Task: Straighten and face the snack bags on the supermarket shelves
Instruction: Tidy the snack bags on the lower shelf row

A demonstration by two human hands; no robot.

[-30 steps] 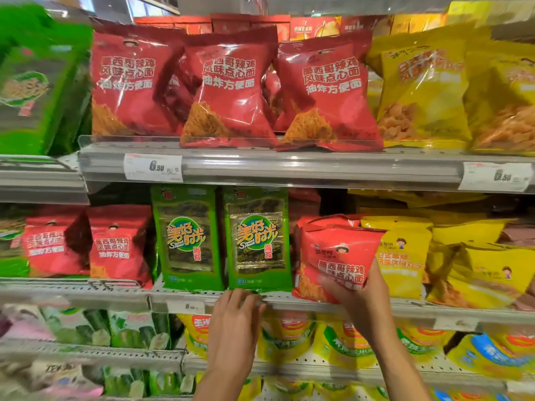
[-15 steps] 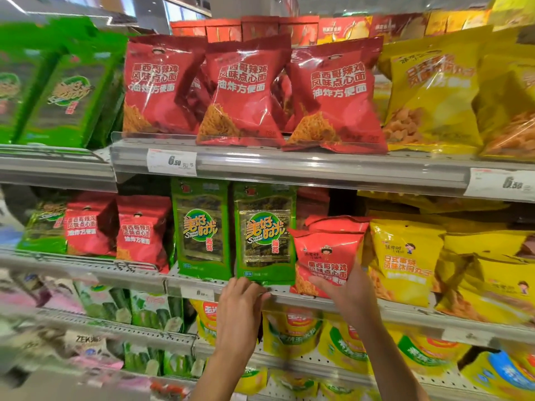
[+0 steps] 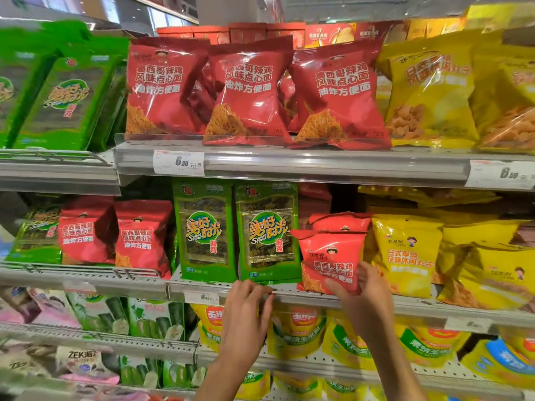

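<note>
Centrally, right hand [image 3: 366,296] fingers are spreading around the small red bag [image 3: 330,260]; left hand [image 3: 246,316] fingertips are touching the shelf edge [image 3: 289,298], extended.

Readable text on shelves, head view.
Red bags [image 3: 248,91], top shelf: "墨西哥辣鸡风味点心面 油炸方便面"; same wording on the small red bag [image 3: 330,261] below. Green packs [image 3: 267,233]: "美好时光", "Sweet Hour", "海苔". Price tag [image 3: 178,162]: "6.50 元". Right tag [image 3: 499,175]: "6.50", blurred. Yellow bag [image 3: 405,256]: "日式串烧风味休闲丸子". Low-left pack [image 3: 81,357]: "ZEK海苔".
</note>
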